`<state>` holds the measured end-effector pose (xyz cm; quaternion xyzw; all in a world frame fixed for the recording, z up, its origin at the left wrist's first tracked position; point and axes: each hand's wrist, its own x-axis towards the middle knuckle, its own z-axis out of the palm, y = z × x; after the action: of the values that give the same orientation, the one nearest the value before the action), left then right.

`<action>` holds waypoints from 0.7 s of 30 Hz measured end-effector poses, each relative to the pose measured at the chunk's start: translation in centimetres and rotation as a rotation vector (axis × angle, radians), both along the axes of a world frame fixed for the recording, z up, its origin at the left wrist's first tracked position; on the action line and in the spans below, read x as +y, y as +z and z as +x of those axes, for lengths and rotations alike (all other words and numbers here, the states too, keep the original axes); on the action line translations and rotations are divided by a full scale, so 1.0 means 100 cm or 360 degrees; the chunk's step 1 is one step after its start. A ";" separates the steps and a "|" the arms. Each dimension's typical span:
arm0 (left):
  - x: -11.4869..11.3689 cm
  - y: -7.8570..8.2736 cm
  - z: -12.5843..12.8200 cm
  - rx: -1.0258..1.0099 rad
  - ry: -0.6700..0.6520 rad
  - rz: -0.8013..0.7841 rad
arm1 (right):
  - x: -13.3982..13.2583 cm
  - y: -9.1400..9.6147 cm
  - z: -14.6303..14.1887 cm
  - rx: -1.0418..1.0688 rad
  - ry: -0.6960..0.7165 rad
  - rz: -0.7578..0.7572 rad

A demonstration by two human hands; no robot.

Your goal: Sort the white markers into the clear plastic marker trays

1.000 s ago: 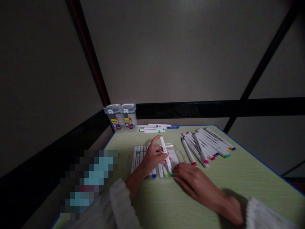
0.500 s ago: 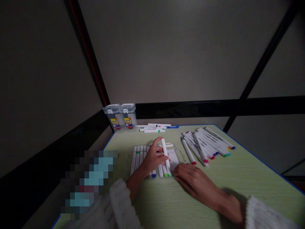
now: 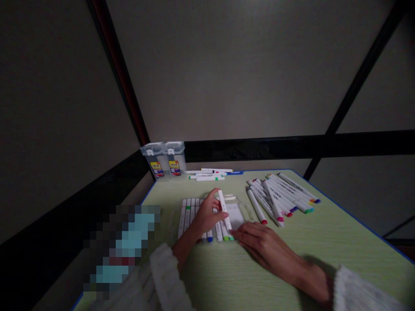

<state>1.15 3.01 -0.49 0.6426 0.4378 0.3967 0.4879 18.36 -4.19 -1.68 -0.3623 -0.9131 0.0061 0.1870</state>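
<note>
My left hand (image 3: 205,216) pinches a white marker (image 3: 222,203) between thumb and fingers, tilted over a clear plastic marker case (image 3: 236,214). Its lower part slants toward the front edge of that case. My right hand (image 3: 264,242) rests low at the case's front right corner, fingers together, fingertips close to the marker's lower end. Whether they grip the case edge or the marker is hidden. White markers with coloured ends stand in a row in the case, among them a blue-ended marker (image 3: 210,236). My left hand covers the middle of the row.
A spread of white markers (image 3: 275,194) with coloured ends lies right of the case. More markers (image 3: 209,175) lie at the back beside two lidded clear boxes (image 3: 168,160). The pale green table (image 3: 227,276) has a blue rim, with a wall behind it.
My left hand and its marker have shifted slightly left and down. The fingertips of my right hand have moved a little left, toward the marker's lower end.
</note>
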 end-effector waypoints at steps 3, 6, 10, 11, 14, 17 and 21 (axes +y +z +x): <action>0.001 -0.001 -0.002 0.0204 0.0056 0.0080 | -0.001 0.003 -0.001 -0.0046 0.0002 0.0023; 0.002 -0.001 -0.004 0.0381 0.0089 0.0176 | -0.002 0.007 -0.002 -0.0057 0.0020 0.0025; 0.002 -0.001 -0.006 0.0633 0.0146 0.0339 | -0.002 0.009 -0.004 -0.0054 0.0020 0.0042; 0.002 -0.001 -0.006 0.0681 0.0151 0.0348 | -0.002 0.008 -0.004 -0.0054 0.0015 0.0047; 0.002 -0.001 -0.005 0.0775 0.0185 0.0332 | -0.002 0.007 -0.005 -0.0036 0.0007 0.0047; 0.002 -0.004 -0.005 0.0810 0.0214 0.0323 | -0.001 0.008 -0.005 0.0004 0.0019 0.0014; 0.004 -0.007 -0.004 0.0851 0.0209 0.0336 | -0.002 0.009 -0.005 0.0000 0.0005 -0.0013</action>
<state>0.72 3.42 -1.16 0.7419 0.5477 0.2872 0.2590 17.81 -4.37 -0.79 -0.3616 -0.9136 0.0101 0.1857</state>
